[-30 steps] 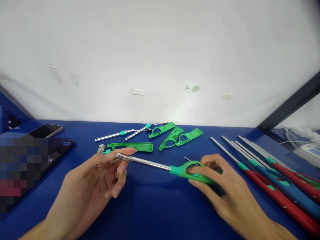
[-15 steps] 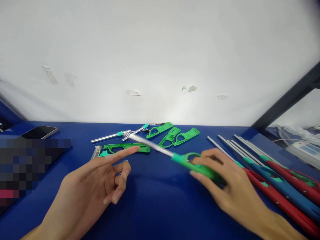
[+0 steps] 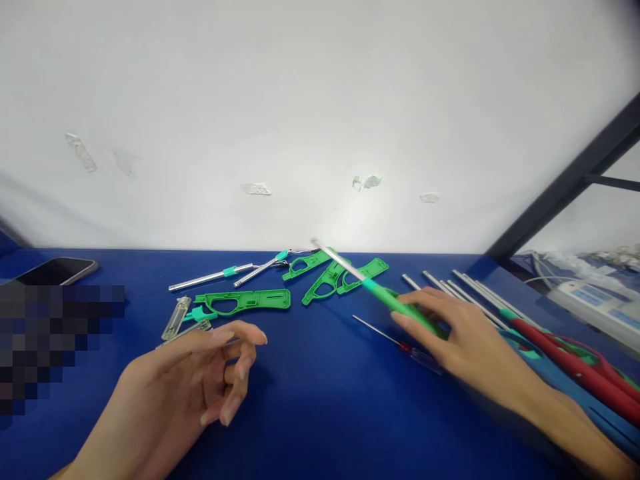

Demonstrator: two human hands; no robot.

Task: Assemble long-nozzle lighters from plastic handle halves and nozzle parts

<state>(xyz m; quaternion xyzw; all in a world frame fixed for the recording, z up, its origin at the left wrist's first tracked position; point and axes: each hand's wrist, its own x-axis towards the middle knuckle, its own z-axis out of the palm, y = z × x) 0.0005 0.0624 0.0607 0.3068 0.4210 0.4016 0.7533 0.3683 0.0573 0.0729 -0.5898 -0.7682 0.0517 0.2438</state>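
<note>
A green long-necked lighter [image 3: 400,305] is in the grip of my right hand [image 3: 473,337], its metal tube slanting up and to the left. On the blue table, a screwdriver [image 3: 406,347] with a red and clear handle lies just below it. My left hand [image 3: 190,377] hovers palm inward with loosely bent, parted fingers and nothing in them. Beyond its fingertips lie a green lighter shell half [image 3: 265,299], a teal trigger piece [image 3: 200,314] and a clear fuel tank [image 3: 176,319]. Further back are more green shell pieces [image 3: 313,264] and metal tubes [image 3: 205,278] with teal collars.
Red lighters [image 3: 565,353] and a blue lighter [image 3: 575,393] lie side by side at the right, partly behind my right arm. A phone [image 3: 63,269] rests at the left, near a pixelated area. A white power strip [image 3: 595,303] sits beyond the dark frame bar [image 3: 555,187].
My right hand has carried the green lighter to the right, and its tube now points more steeply up. The screwdriver has come into sight. My left index finger has bent inward.
</note>
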